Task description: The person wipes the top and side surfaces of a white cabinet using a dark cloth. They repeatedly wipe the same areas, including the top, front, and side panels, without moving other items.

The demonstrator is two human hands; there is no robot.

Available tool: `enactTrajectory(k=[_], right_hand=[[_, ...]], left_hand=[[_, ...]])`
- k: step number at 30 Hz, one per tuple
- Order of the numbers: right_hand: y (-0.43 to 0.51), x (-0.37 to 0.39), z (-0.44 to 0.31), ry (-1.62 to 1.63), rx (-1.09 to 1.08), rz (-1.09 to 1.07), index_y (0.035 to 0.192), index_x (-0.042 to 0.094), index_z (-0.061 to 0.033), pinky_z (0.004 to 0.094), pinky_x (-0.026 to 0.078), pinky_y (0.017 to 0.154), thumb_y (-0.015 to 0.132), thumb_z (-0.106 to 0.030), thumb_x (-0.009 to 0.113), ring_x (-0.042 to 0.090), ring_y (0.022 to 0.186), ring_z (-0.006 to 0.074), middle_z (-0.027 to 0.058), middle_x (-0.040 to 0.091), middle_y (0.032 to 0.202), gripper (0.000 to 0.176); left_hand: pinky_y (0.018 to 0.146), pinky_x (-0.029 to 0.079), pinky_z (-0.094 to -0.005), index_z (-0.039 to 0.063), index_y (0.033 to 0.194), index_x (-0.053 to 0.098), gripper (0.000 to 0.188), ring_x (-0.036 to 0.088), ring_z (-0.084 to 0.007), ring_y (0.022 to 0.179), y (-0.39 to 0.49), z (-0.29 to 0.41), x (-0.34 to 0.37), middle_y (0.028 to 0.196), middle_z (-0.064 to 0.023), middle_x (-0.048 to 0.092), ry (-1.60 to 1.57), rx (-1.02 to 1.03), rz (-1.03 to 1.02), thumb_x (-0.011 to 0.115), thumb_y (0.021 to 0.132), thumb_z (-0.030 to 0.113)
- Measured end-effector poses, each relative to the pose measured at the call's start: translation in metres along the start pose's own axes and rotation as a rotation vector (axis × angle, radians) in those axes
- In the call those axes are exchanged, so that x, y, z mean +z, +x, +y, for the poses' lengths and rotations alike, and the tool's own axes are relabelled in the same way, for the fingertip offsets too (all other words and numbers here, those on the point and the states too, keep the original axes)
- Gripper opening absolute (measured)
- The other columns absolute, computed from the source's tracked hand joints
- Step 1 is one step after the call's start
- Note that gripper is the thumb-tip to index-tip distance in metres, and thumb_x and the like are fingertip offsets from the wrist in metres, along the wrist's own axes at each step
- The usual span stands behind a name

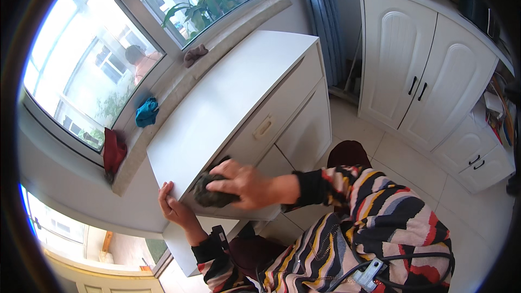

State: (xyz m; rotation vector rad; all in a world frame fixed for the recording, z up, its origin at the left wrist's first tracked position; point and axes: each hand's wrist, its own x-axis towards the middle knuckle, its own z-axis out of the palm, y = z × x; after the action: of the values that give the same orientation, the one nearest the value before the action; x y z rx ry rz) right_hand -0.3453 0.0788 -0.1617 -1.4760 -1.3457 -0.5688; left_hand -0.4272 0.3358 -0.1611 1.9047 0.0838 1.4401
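A crumpled dark grey-green cloth is bunched under the fingers of my right hand. My right hand holds it against the upper front of a white cabinet, near the cabinet's left end. Part of the cloth is hidden by the fingers. My left hand rests at the near left corner of the cabinet top, with bent fingers touching its edge and nothing held. On the drawer front sits a cream recessed handle, beyond my right hand.
Along the stone windowsill lie a dark red cloth, a blue cloth and a brownish cloth. A blue curtain hangs beyond the cabinet. White cupboards stand right. A black cable loops at my waist.
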Motion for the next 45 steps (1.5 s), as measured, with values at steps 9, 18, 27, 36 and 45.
enactTrajectory(k=[9,18,27,36,45], right_hand=[[-0.021,-0.218,0.125,-0.957,0.315,0.31,0.123,0.062,-0.0166,0.045,0.052,0.094,0.066,-0.009,0.076,0.053,0.116,0.0362,0.0117,0.056,0.123,0.059],[-0.003,-0.157,0.099,-0.893,0.27,0.138,0.116,0.066,-0.0113,0.0448,0.053,0.09,0.066,-0.013,0.08,0.055,0.111,0.0355,0.0136,0.056,0.116,0.052],[0.025,0.035,-0.017,-0.295,-0.111,-0.049,0.113,0.069,-0.0076,0.045,0.052,0.083,0.074,-0.015,0.067,0.057,0.108,0.0349,0.0183,0.06,0.112,0.04],[0.023,0.016,-0.001,-0.401,-0.288,-0.141,0.113,0.069,-0.014,0.0464,0.049,0.088,0.08,-0.019,0.065,0.054,0.117,0.0344,0.0188,0.057,0.124,0.034],[-0.019,-0.184,0.12,-0.54,0.171,0.476,0.119,0.065,-0.0103,0.0411,0.05,0.1,0.069,-0.006,0.071,0.06,0.113,0.033,0.0121,0.062,0.118,0.05]], left_hand=[[0.108,0.047,-0.0417,-0.008,0.118,0.063,0.039,0.066,-0.0282,0.11,0.001,-0.007,-0.001,0.117,-0.0199,0.069,0.009,0.04,-0.014,0.035,0.093,0.001],[0.114,0.037,-0.0461,0.0,0.096,0.072,0.03,0.068,-0.0255,0.108,0.005,0.011,0.007,0.098,-0.0087,0.075,0.029,0.046,0.074,0.042,0.091,-0.001],[0.108,0.043,-0.0439,-0.002,0.103,0.07,0.03,0.065,-0.0284,0.111,0.002,-0.006,0.004,0.105,-0.0133,0.073,-0.075,0.009,0.044,0.042,0.092,0.0],[0.106,0.046,-0.0411,-0.005,0.114,0.064,0.033,0.064,-0.0284,0.111,0.001,-0.003,-0.005,0.116,-0.0184,0.069,0.042,0.073,-0.069,0.036,0.099,0.006],[0.116,0.036,-0.0473,-0.002,0.103,0.067,0.036,0.063,-0.0315,0.116,0.0,0.005,0.003,0.109,-0.0133,0.072,0.044,0.063,-0.003,0.032,0.096,0.004]])
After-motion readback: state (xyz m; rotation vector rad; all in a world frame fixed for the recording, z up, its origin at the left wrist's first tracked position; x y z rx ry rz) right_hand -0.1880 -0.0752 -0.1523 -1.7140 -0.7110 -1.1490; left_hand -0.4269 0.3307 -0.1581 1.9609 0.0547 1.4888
